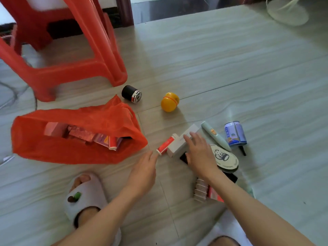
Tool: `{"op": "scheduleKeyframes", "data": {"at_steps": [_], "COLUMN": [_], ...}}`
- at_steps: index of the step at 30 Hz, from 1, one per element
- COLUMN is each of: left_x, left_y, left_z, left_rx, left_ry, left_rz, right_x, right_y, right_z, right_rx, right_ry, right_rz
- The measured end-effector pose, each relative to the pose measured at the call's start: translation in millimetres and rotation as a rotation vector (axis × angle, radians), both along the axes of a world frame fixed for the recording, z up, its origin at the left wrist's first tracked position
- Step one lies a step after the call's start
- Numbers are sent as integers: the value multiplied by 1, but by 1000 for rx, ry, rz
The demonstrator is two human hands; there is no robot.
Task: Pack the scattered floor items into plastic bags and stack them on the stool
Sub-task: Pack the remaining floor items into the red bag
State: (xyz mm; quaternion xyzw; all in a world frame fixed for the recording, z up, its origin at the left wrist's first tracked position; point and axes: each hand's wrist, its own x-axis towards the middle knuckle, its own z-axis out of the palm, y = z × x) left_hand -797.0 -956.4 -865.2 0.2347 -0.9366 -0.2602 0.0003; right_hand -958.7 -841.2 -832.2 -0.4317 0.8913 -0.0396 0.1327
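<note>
A red plastic bag (71,139) lies open on the floor at the left, with several boxes and tubes inside. A red and white tube (166,143) lies just right of it, beside a white box (181,141). My left hand (143,167) reaches out with straight fingers, its fingertips touching the tube's cap end. My right hand (198,151) lies flat and open on the white box. The red plastic stool (71,50) stands at the top left.
Scattered around are a black cylinder (131,94), a yellow ball-shaped item (169,102), a pale green pen-like device (214,135), a blue can (235,133), an oval printed disc (224,157) and a red pack (205,190) under my right forearm. My slippered foot (85,194) is at the bottom left.
</note>
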Motion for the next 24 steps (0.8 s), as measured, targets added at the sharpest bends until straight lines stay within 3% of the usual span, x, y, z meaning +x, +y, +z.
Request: {"op": "scheduleKeyframes", "data": {"at_steps": [3,7,11,16,20,24], "left_x": [-26,-47,-58,-59,-33,16], "left_y": [-5,-2,-8,-24,-15,4], "left_z": [-25,-54,-69,-56,-22,6], "left_rx": [17,-13,-8,144,452,888], "left_ry": [-102,-291,-143,-119,-96,-53], "left_rz": [15,-9,138,249,531,1013], "right_x": [-27,-51,-57,-51,-25,12], "right_y": [-17,-22,-20,-14,-6,-4], "right_z": [-29,-56,-69,-51,-21,6], "right_rx": [29,48,-37,-41,41,-6], "right_ry": [160,210,222,222,88,20], "right_rz": [169,243,251,222,143,123]}}
